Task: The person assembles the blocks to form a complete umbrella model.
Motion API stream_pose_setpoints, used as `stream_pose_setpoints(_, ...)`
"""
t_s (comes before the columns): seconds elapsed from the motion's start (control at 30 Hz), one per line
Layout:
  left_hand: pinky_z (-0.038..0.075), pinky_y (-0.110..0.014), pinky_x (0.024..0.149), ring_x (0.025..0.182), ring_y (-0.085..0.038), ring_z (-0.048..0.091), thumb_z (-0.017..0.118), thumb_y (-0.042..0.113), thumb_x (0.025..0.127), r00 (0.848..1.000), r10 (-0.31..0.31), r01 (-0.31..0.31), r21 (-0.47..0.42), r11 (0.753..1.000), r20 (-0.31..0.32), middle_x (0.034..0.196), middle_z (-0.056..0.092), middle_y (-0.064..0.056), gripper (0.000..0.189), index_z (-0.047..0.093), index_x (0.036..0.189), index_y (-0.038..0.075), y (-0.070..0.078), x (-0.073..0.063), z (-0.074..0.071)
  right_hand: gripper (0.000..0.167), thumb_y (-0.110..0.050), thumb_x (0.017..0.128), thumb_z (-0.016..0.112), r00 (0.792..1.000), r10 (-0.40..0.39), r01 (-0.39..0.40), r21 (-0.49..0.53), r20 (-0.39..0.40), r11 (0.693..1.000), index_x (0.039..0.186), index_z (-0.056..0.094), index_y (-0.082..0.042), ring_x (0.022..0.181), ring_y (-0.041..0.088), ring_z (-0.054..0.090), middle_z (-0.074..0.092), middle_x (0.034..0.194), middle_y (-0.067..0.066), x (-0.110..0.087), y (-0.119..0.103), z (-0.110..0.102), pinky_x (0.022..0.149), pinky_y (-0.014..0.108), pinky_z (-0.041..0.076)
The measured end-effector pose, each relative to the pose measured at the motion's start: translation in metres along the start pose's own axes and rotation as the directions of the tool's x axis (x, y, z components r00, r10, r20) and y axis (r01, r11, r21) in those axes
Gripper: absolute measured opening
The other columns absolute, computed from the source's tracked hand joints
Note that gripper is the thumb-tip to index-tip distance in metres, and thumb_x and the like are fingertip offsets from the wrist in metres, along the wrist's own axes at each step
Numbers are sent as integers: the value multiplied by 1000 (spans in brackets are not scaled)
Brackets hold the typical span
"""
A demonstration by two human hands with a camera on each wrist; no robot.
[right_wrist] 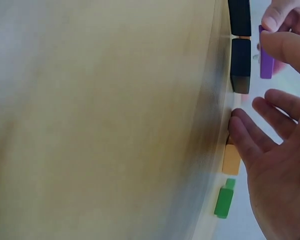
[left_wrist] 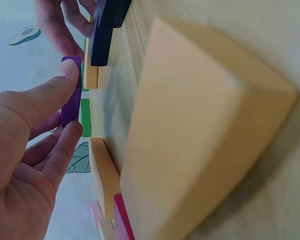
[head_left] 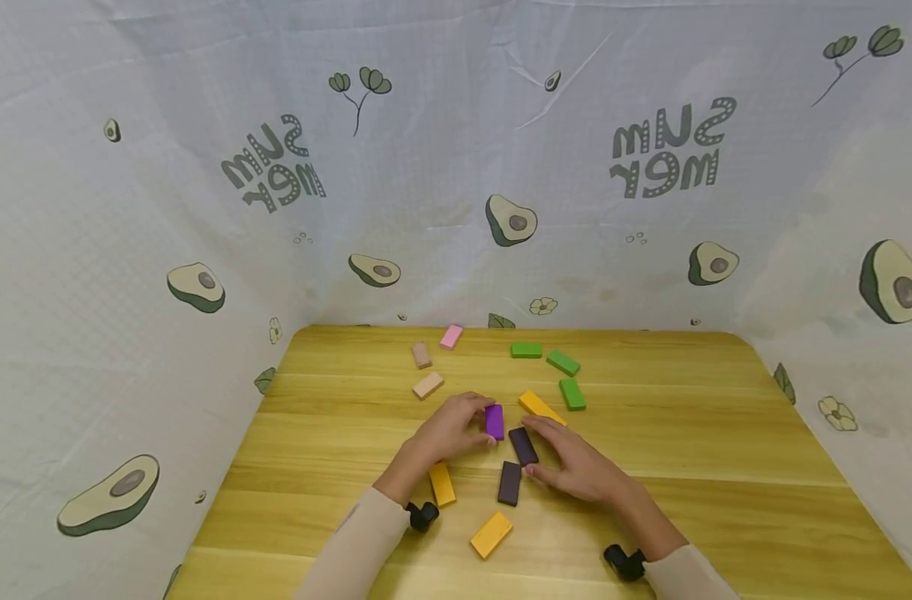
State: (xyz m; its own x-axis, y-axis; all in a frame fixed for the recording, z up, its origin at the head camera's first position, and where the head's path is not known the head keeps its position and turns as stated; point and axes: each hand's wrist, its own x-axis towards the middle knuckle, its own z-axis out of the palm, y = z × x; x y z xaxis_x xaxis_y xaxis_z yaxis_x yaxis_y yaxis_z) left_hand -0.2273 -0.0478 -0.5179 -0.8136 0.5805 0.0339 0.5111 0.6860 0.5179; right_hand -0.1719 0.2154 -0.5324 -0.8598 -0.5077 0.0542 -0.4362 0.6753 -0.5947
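My left hand (head_left: 453, 427) pinches a purple block (head_left: 494, 422) between thumb and fingers. In the left wrist view, that block (left_wrist: 72, 95) is held up off the tabletop. My right hand (head_left: 579, 462) is beside a black block (head_left: 523, 447), its thumb and fingers spread around it and holding nothing. A second black block (head_left: 509, 483) lies just nearer the front. In the right wrist view, the right hand (right_wrist: 285, 165) has relaxed, parted fingers; its thumb overlaps the purple block there, and I cannot tell whether they touch.
Yellow blocks (head_left: 491, 534) lie in front, by the left forearm and behind the right hand. Several green blocks (head_left: 526, 350) are at the back right. Tan blocks (head_left: 428, 385) and a pink block (head_left: 451, 337) lie back left. Patterned cloth (head_left: 441, 167) borders the wooden table (head_left: 336, 433).
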Motion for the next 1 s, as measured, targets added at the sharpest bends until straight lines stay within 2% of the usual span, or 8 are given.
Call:
stream_pose_setpoints(0.2, 56, -25, 97, 113, -15, 67, 82, 28, 90, 1000, -7, 7, -54, 999, -1, 140, 65, -8, 63, 59, 144, 6, 0, 9, 6, 69, -27, 96, 71, 1000, -5, 5, 1, 9, 1000, 156, 44, -7, 146, 35, 45, 47, 158, 12, 4, 1, 1, 119, 56, 38)
stream_pose_setpoints(0.47, 55, -24, 96, 109, -9, 64, 82, 28, 89, 999, -38, 38, -40, 998, -1, 136, 67, -7, 62, 61, 143, 7, 0, 15, 13, 69, -28, 96, 71, 999, 10, -10, -12, 41, 1000, 156, 44, -8, 147, 35, 44, 47, 158, 11, 9, 1, 0, 119, 56, 38)
stream_pose_setpoints(0.63, 55, -21, 90, 103, -8, 63, 83, 27, 89, 998, -62, 62, -71, 996, 3, 131, 70, -7, 61, 62, 143, 7, -2, 17, 16, 67, -26, 95, 73, 998, -1, 2, -16, 57, 1000, 154, 46, -8, 147, 33, 45, 49, 157, 10, 11, 1, 0, 119, 56, 38)
stream_pose_setpoints(0.8, 56, -22, 91, 105, -8, 66, 83, 29, 89, 997, -75, 75, -93, 993, 0, 128, 71, -6, 62, 61, 143, 8, -3, 17, 18, 63, -24, 94, 73, 998, -9, 11, -26, 59, 1000, 151, 51, -8, 146, 36, 46, 52, 154, 11, 11, 2, 0, 118, 58, 38)
stream_pose_setpoints(1.0, 56, -23, 92, 108, -9, 67, 76, 29, 95, 999, -42, 41, -108, 993, -14, 127, 72, -6, 54, 61, 143, 9, -10, 14, 20, 59, -26, 94, 74, 998, -4, 6, -26, 63, 1000, 147, 54, -9, 142, 35, 49, 53, 151, 12, 11, 2, 0, 116, 57, 41)
